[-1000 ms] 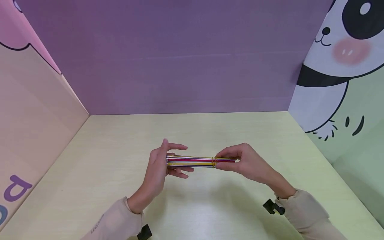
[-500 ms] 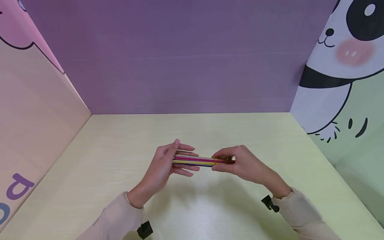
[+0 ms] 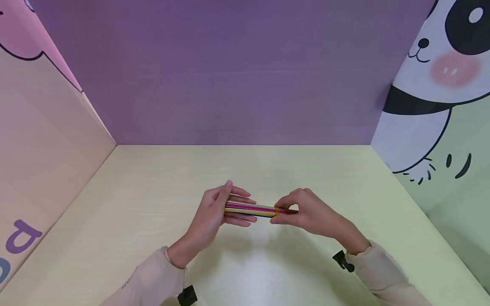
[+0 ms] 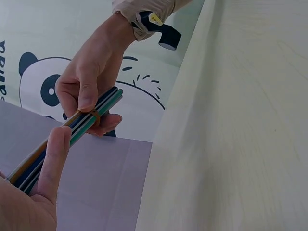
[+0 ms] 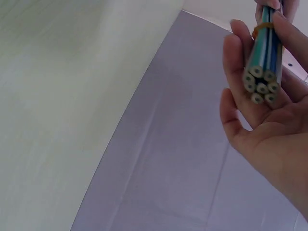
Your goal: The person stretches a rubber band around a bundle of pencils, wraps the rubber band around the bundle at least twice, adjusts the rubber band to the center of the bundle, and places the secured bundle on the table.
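A bundle of colored pencils (image 3: 249, 209), striped red, yellow, white and blue here, lies level between both hands above the table. My right hand (image 3: 311, 214) pinches its right end between thumb and fingers, at a yellowish rubber band (image 3: 276, 211) wound around the pencils. In the right wrist view, the blunt ends of several pencils (image 5: 261, 87) face the camera. My left hand (image 3: 212, 212) touches the bundle's left end near the palm and thumb, its fingers extended along the pencils. That left end is hidden by the hand.
Beneath the hands is a pale wood-grain table (image 3: 153, 178). A purple panel (image 3: 245, 76) rises at its back edge. Side panels carry printed animals, including a panda (image 3: 425, 76) on the right. Each wrist wears a black camera mount (image 3: 187, 295).
The left hand has shifted rightward, nearer the right hand, covering more of the bundle's left end. The bundle's right end now dips slightly lower. The right hand keeps its pinch at the rubber band.
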A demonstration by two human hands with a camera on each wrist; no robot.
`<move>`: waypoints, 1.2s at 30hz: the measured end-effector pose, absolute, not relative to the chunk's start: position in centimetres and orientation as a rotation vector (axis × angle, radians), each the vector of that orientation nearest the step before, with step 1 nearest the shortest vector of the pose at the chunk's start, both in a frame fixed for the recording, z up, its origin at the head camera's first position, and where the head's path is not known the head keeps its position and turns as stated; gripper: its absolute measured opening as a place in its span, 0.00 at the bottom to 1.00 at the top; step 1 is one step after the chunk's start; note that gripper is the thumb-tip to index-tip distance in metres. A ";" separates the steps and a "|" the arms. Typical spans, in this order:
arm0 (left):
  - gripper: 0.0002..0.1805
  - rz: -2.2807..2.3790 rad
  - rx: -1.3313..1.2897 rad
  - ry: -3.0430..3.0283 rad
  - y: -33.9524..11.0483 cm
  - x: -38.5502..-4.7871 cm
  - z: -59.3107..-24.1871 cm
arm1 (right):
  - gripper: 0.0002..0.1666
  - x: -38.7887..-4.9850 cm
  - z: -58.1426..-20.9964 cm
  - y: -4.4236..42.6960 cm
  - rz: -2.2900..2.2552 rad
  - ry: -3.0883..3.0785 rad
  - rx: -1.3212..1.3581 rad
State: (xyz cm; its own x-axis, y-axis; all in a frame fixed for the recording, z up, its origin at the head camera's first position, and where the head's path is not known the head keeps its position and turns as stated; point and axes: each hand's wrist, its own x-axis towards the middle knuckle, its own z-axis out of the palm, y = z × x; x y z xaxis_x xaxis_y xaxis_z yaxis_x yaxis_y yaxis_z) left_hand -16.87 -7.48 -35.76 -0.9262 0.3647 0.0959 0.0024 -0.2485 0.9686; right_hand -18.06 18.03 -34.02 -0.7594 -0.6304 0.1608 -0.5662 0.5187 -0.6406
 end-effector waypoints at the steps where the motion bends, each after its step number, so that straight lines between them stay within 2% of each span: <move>1: 0.34 2.267 0.446 1.751 -7.4 -16.8 -35.9 | 0.03 -18.0 -34.2 17.8 -1.080 2.657 -1.049; 6: 0.34 2.227 0.466 1.745 -6.8 -16.4 -36.0 | 0.06 -18.1 -34.7 17.2 -1.109 2.583 -1.031; 11: 0.34 2.234 0.528 1.770 -7.1 -16.7 -35.2 | 0.12 -18.2 -33.5 18.4 -1.151 2.542 -0.936; 16: 0.33 2.263 0.533 1.749 -7.7 -16.9 -34.8 | 0.07 -18.2 -32.8 19.4 -1.195 2.518 -0.921; 20: 0.32 2.178 0.579 1.751 -6.9 -16.5 -35.3 | 0.06 -18.2 -33.4 18.5 -1.152 2.472 -0.962; 29: 0.32 2.192 0.589 1.765 -7.2 -16.7 -35.7 | 0.14 -18.3 -32.9 18.5 -1.084 2.490 -0.984; 36: 0.32 2.233 0.565 1.714 -7.3 -16.7 -35.6 | 0.08 -18.1 -32.9 18.5 -1.083 2.530 -1.041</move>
